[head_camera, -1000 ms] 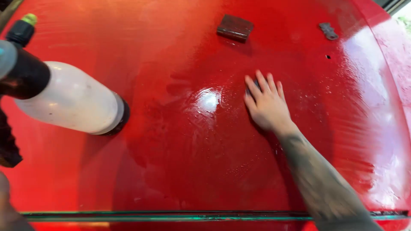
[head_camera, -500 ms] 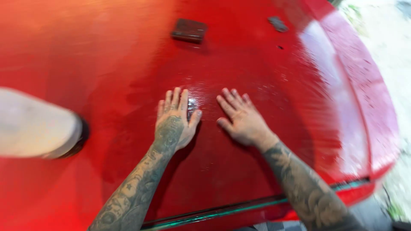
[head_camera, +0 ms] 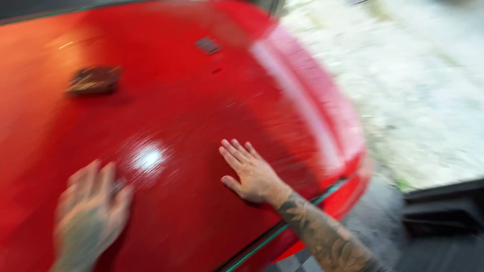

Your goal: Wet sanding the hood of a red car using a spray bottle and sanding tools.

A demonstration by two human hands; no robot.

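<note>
A wet, glossy red car panel (head_camera: pixel 201 111) fills the view. My right hand (head_camera: pixel 252 174) lies flat on it, palm down, fingers spread, holding nothing. My left hand (head_camera: pixel 91 214) is blurred at the lower left, also on or just above the panel with fingers apart; a small dark thing shows near its index finger but I cannot tell what it is. A dark rectangular pad (head_camera: pixel 95 79) rests on the panel at the upper left, well beyond both hands.
A small grey piece (head_camera: pixel 207 45) sits on the panel near its far edge. A green strip (head_camera: pixel 282 229) lines the panel's near edge. Pale gravel ground (head_camera: pixel 418 90) lies to the right, a dark object (head_camera: pixel 443 211) at the lower right.
The view has swung left and blurred. The white spray bottle left the view. My left hand came onto the panel, then slid left and toward me, away from the right hand, which stays flat.
</note>
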